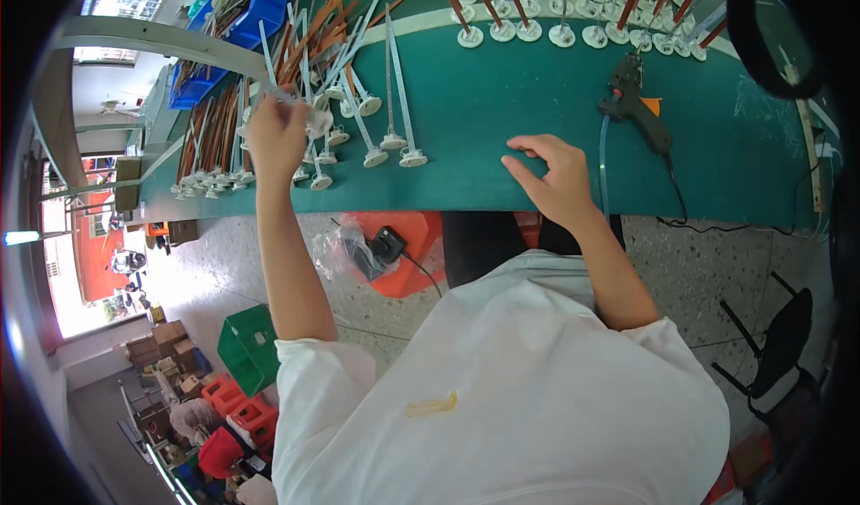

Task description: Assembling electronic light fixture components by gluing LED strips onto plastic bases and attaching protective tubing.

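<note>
My left hand (276, 138) is over the pile at the table's left, its fingers closed around a grey stick (266, 52). A blurred whitish round base (318, 122) shows beside the fingers and seems to belong to it. Around that hand lie several brown and grey sticks (296, 43) with white disc bases (374, 157). My right hand (563, 178) hovers over the table's front edge, thumb and fingers apart, nothing between them. Nearest to it is a dark glue gun (640, 111) with an orange trigger, a pale glue stick (603, 160) trailing from its back.
Upright sticks on white discs (528, 30) stand in rows at the back right of the green table (475, 102). A blue crate (246, 21) sits at the far left. Below are a red stool (417, 276) holding a black adapter (387, 243), and a green crate (249, 348).
</note>
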Demonstrator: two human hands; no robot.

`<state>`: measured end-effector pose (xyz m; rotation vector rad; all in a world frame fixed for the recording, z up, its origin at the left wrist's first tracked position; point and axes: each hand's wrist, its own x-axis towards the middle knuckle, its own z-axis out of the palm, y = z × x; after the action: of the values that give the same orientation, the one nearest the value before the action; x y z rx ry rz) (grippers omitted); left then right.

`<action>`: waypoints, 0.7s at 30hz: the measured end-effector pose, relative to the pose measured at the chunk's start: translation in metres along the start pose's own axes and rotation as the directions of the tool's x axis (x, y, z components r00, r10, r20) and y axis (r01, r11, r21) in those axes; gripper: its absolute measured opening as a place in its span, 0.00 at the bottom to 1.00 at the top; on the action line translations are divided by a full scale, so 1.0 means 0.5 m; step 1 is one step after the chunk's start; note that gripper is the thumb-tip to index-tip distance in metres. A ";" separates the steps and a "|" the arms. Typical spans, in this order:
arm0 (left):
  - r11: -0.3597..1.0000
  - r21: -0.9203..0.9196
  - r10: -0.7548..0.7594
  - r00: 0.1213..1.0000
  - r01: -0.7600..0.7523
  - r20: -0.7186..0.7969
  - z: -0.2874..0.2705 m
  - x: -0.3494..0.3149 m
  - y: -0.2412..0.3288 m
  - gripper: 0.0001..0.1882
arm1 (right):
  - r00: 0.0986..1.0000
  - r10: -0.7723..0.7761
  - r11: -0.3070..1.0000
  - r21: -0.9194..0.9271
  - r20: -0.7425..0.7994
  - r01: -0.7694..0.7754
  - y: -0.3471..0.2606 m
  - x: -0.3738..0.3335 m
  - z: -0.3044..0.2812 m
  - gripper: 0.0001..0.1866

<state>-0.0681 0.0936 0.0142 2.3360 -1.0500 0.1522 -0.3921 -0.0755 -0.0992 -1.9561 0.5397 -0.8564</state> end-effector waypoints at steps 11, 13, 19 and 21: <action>0.978 0.155 0.088 0.944 -0.143 0.317 0.238 0.111 0.064 0.14 | 0.991 -0.132 0.991 -0.024 0.026 0.132 0.001 0.000 0.003 0.07; 0.980 0.131 0.111 0.958 -0.150 0.265 0.232 0.113 0.066 0.13 | 0.991 -0.132 0.991 -0.031 0.023 0.133 0.003 0.000 0.001 0.07; 0.937 0.346 -0.015 0.985 -0.047 0.173 0.151 0.142 -0.018 0.12 | 0.993 -0.116 0.992 -0.045 0.020 0.116 0.003 0.001 0.001 0.06; 0.912 0.410 -0.088 0.970 -0.012 0.225 0.144 0.141 -0.036 0.12 | 0.992 -0.124 0.991 -0.053 0.015 0.125 0.001 0.005 0.002 0.06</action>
<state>-0.0159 0.0184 -0.0313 2.8096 -1.1772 0.0818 -0.3898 -0.0768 -0.0994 -2.0603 0.4414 -0.9156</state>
